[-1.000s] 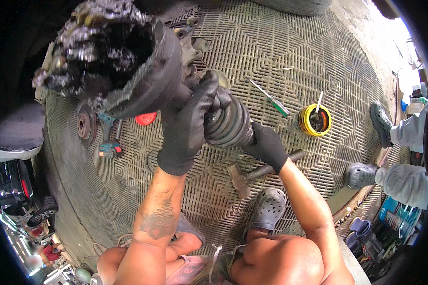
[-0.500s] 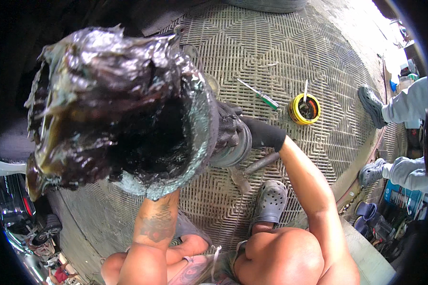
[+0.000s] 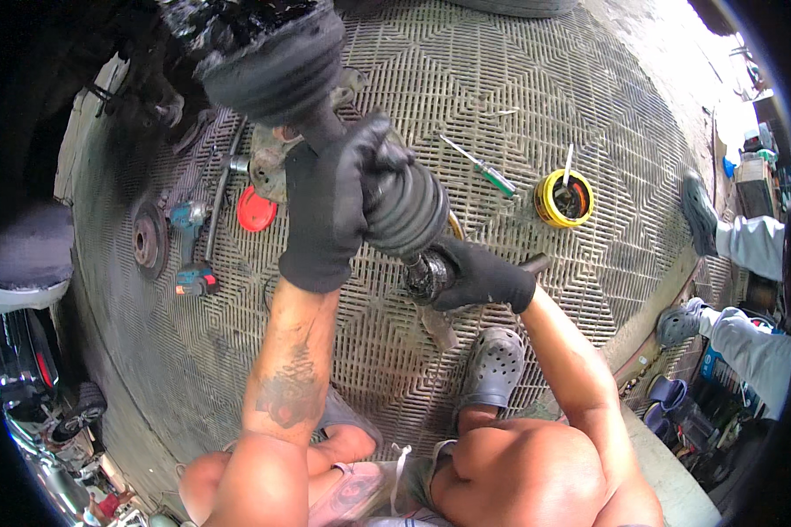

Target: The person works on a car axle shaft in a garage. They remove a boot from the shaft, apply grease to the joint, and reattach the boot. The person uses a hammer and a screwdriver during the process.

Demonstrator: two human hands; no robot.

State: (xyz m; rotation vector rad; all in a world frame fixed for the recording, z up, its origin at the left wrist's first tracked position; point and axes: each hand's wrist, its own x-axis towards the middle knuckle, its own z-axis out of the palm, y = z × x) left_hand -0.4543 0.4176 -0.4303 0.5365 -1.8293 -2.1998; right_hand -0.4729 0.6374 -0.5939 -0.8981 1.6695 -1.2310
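Note:
Both my hands wear black gloves and grip a drive axle (image 3: 321,127) that slants from the upper left down toward the middle. My left hand (image 3: 325,206) is closed around the shaft between its two ribbed rubber boots. The large boot (image 3: 277,75) is at the upper end, its wide mouth smeared with dark, shiny grease (image 3: 228,22) and partly cut off by the picture's edge. Below my left hand sits the smaller boot (image 3: 409,206). My right hand (image 3: 483,277) holds the greasy lower end just past that boot. What looks like a hammer (image 3: 438,328) lies under it.
On the slatted floor mat (image 3: 589,290) lie a green-handled screwdriver (image 3: 494,178), a yellow tub (image 3: 549,202) with a utensil in it, a red lid (image 3: 257,211), a teal cordless power tool (image 3: 187,233), a long bar (image 3: 226,189) and a brake disc (image 3: 149,240). Another person's legs (image 3: 747,241) are at the right.
The greasy open end has swung up and away to the upper left, uncovering my left hand and the tools beneath. My right hand has moved slightly lower.

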